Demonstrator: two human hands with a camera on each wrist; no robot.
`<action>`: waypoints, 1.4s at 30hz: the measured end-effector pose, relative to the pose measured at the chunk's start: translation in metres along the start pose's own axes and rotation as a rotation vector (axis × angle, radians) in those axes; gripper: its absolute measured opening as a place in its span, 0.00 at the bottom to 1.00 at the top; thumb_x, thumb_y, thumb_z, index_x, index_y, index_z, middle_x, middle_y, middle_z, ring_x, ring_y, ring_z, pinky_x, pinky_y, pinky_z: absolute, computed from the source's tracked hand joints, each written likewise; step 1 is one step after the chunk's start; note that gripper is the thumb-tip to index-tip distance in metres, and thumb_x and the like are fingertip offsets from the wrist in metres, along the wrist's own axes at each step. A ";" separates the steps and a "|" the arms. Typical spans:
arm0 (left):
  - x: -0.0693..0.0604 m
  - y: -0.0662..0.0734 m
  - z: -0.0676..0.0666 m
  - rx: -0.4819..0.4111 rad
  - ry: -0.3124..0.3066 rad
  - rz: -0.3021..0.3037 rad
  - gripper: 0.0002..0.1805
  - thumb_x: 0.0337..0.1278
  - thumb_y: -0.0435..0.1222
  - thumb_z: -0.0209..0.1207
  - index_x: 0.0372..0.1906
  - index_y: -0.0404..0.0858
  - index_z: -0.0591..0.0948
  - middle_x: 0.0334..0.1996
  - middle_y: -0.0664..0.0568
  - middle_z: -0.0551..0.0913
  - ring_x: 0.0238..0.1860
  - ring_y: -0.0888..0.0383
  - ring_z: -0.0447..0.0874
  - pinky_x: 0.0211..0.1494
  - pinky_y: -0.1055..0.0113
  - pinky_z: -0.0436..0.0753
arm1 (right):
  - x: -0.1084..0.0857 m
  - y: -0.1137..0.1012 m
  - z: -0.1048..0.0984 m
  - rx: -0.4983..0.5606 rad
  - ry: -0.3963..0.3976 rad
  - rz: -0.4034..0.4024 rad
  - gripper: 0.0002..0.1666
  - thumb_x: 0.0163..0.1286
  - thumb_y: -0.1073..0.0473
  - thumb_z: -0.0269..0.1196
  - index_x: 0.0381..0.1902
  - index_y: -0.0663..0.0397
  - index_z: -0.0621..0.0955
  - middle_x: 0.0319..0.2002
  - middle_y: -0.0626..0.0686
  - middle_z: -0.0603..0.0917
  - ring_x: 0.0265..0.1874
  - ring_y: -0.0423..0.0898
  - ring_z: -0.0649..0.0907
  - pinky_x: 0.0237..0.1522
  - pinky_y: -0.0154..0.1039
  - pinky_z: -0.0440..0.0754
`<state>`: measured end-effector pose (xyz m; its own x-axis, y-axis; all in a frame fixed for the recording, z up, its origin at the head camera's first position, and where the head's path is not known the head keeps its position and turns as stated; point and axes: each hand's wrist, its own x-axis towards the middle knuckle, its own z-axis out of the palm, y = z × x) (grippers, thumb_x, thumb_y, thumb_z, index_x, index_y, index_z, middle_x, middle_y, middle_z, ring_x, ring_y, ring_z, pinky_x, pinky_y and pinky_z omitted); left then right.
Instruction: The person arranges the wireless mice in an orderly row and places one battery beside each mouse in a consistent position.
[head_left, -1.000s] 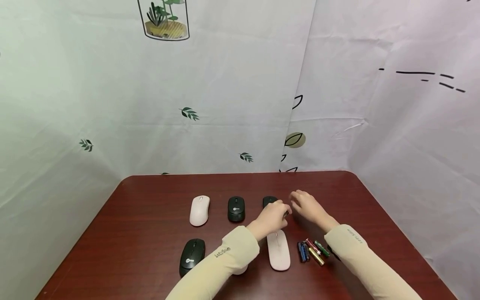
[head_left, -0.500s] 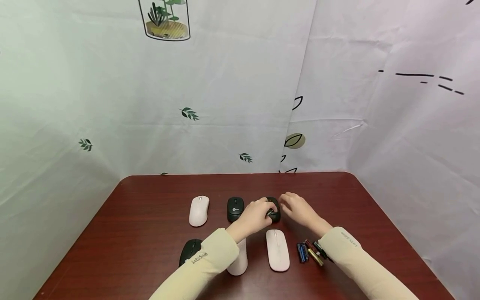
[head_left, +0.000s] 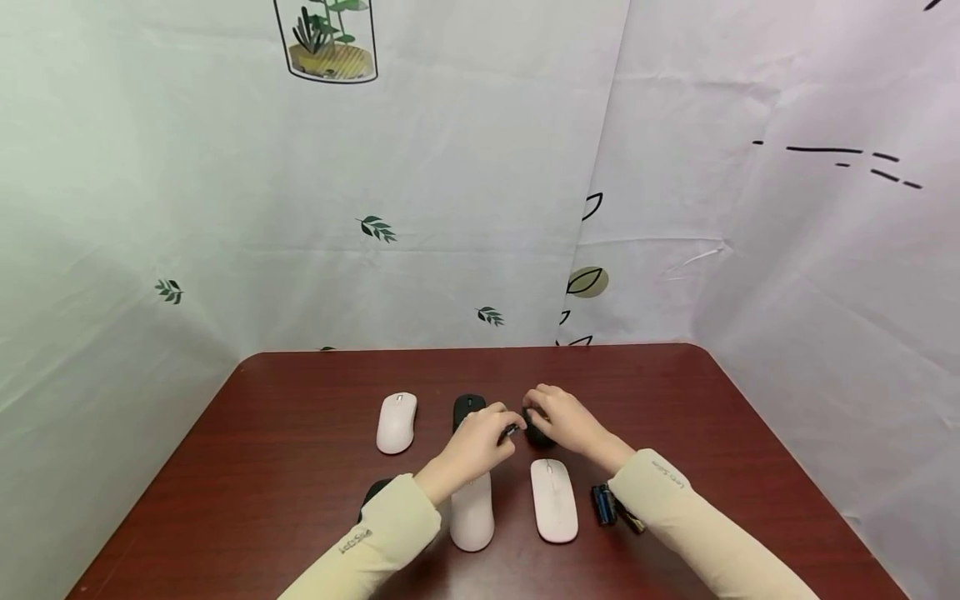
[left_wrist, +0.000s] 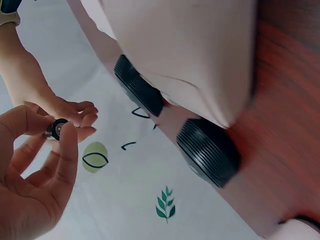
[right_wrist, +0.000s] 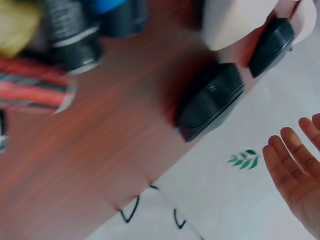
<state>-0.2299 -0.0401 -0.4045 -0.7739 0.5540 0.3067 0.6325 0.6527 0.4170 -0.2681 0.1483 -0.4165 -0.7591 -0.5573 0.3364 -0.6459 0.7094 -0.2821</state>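
Small dark cylinder, prob. a battery (left_wrist: 60,128), is sitting btwn thumb & index of the L hand (head_left: 471,442), which are pinching it. Long axis: in the head view it's slanting, one end pointing up & right past the fingertips; in the L wrist view a round end w/ a metal spot is facing the cam, the rest running back btwn the fingers, foreshortened. Can't tell which pole that is. Other L fingers (left_wrist: 42,175) are curling loosely under it.

R hand (head_left: 566,421) is hovering just right of the pinching fingers, its own fingers relaxed & slightly spread, holding nothing visible; can't tell if they're touching the cylinder's end.

Near R fingertips, a black mouse (head_left: 537,433) is lying partly covered from above. Another black mouse (head_left: 468,408) is lying behind L fingers, half hidden. Nearer the person than the fingers, two white mice are lying: one (head_left: 472,517) below L hand, one (head_left: 555,502) below R. Right of those, blue batteries (head_left: 602,505) & a gold one (head_left: 632,521) are lying beside R sleeve; a red one (right_wrist: 35,85) is showing in the R wrist view. Well left of L fingers, another white mouse (head_left: 396,423) is resting on the reddish-brown bench (head_left: 300,483); a third black mouse (head_left: 371,492) is peeking out by L sleeve (head_left: 390,525). Bg: a white printed cloth (head_left: 450,167) is hanging beyond the fingers.
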 end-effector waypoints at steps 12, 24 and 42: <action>-0.036 -0.017 -0.013 -0.050 0.068 0.088 0.15 0.49 0.25 0.57 0.44 0.40 0.83 0.38 0.53 0.79 0.23 0.67 0.67 0.27 0.76 0.68 | 0.019 -0.032 0.012 -0.003 -0.039 -0.077 0.07 0.66 0.64 0.58 0.41 0.57 0.80 0.34 0.51 0.79 0.30 0.43 0.77 0.31 0.33 0.76; -0.071 -0.037 -0.025 -0.136 0.084 0.005 0.16 0.47 0.24 0.59 0.42 0.40 0.83 0.28 0.54 0.75 0.22 0.70 0.62 0.25 0.77 0.66 | 0.055 -0.073 0.032 0.050 -0.166 -0.138 0.10 0.69 0.62 0.56 0.45 0.57 0.79 0.39 0.53 0.79 0.34 0.44 0.78 0.33 0.33 0.75; -0.129 -0.074 -0.042 -0.085 0.129 -0.152 0.15 0.44 0.25 0.60 0.40 0.40 0.83 0.29 0.60 0.75 0.26 0.67 0.69 0.28 0.75 0.69 | 0.107 -0.107 0.066 0.017 -0.485 -0.071 0.28 0.70 0.57 0.56 0.67 0.46 0.67 0.68 0.54 0.66 0.67 0.51 0.68 0.62 0.44 0.71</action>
<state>-0.1785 -0.1817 -0.4390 -0.8613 0.3779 0.3396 0.5074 0.6751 0.5356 -0.2857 -0.0161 -0.4098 -0.6611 -0.7435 -0.1012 -0.6952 0.6577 -0.2901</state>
